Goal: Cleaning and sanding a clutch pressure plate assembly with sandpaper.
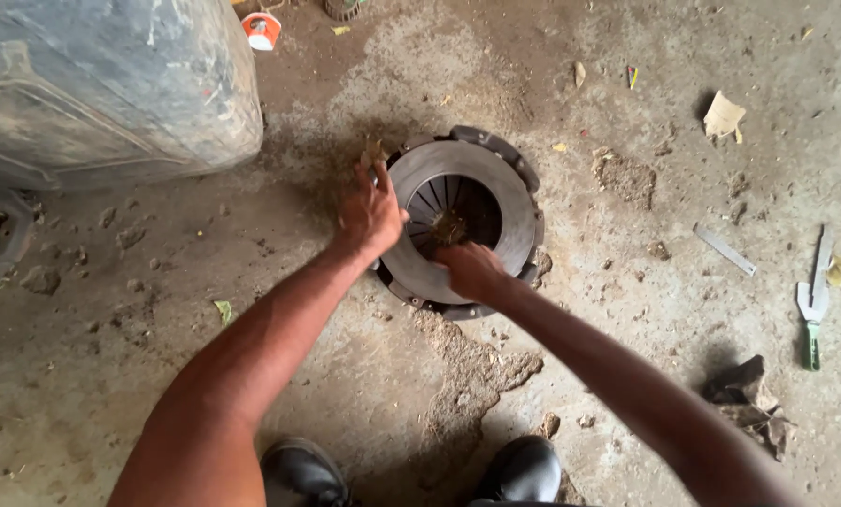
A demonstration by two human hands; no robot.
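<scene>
At the far left, a large dusty blue-grey tank (110,84) sits on the dirty concrete floor (204,244), and just right of it the left hand (369,218) is laid over the left rim of a round metal clutch pressure plate (462,221) lying flat mid-floor, fingers curled on its edge. Beside it the right hand (472,270) grips the plate's near inner rim, fingers tucked into the central opening with its spring fingers and debris. Further right lie a thin metal strip (724,249), a green-handled tool (813,300) and crumpled scraps (749,399); two black shoes (524,469) show at the bottom.
</scene>
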